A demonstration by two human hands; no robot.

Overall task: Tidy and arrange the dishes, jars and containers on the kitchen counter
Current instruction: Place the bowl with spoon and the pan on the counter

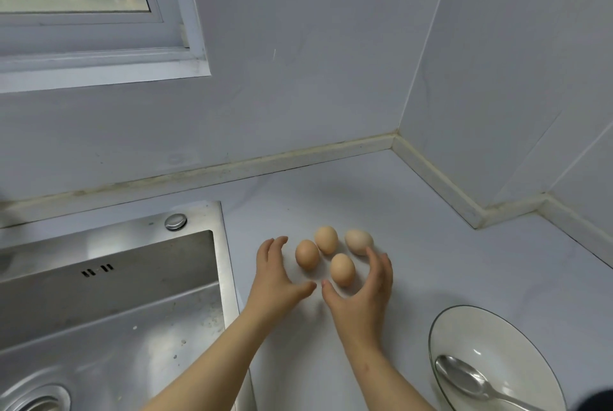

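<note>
Sink [132,294] on the left, then left hand [277,281] and right hand [365,288], both spread loose and gripping nothing, cupped around four eggs [341,269] on the counter [431,211]. Bowl [481,337] sits near right. One careless nudge could roll an egg sinkward and crack it.

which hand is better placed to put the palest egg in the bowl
Right. The right hand has its fingers by the palest egg, and the bowl lies on that side; the left hand is beyond the other eggs, by the sink.
</note>
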